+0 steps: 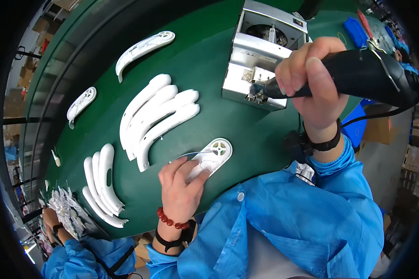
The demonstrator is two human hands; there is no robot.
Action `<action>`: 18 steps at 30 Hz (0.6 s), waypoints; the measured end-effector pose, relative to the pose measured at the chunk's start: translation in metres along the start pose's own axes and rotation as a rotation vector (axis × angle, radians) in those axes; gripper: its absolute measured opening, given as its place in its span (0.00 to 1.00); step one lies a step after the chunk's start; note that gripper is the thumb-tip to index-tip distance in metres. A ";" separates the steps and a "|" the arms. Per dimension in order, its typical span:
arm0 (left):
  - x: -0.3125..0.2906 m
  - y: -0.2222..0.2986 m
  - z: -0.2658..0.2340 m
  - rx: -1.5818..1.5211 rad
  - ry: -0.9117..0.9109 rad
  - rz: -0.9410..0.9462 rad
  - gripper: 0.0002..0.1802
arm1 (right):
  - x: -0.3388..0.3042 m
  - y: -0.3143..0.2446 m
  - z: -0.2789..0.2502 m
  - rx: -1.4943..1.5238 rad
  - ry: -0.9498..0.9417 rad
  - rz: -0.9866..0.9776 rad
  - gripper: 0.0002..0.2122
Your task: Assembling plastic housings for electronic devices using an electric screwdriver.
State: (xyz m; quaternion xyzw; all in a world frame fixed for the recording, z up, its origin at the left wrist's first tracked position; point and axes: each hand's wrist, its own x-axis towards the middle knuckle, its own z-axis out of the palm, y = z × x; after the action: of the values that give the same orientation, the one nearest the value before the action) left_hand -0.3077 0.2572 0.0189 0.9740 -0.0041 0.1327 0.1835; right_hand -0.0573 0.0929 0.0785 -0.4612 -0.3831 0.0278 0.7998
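My right hand [314,79] is wrapped round a black electric screwdriver [370,72] with a metal hanging loop and a cable. Its tip reaches the front outlet of a silvery screw feeder [249,56], whose round bin holds small screws. Low and nearer to me, my left hand [179,186] grips a white plastic shell [212,161] by its near left end, thumb and fingers on either side. That shell lies on the green table, with a round spoked opening at its far end. A thin wire runs across it under my fingers.
Several curved white shells [160,109] lie in a row on the green mat [246,135]; another group [108,174] is at the left. Two separate shells lie farther back. A co-worker's hand [50,217] is by a pile of white parts [65,204]. A blue bin [354,31] stands at the far right.
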 end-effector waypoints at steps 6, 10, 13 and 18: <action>-0.012 0.000 0.017 -0.156 0.174 -0.156 0.31 | 0.001 0.008 0.003 0.016 0.022 0.022 0.02; -0.004 0.003 0.009 -0.073 0.077 -0.169 0.32 | -0.002 0.007 -0.001 -0.059 -0.022 0.016 0.04; -0.003 0.002 0.011 -0.015 0.027 -0.146 0.32 | -0.004 0.003 0.001 -0.190 -0.114 0.025 0.05; 0.006 0.014 0.023 -0.083 0.061 -0.096 0.32 | -0.003 0.006 0.019 -0.117 -0.102 0.126 0.04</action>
State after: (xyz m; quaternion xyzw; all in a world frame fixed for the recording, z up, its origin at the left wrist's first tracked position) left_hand -0.2972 0.2367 0.0050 0.9602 0.0427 0.1531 0.2299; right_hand -0.0697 0.1088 0.0777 -0.5281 -0.3947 0.0791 0.7477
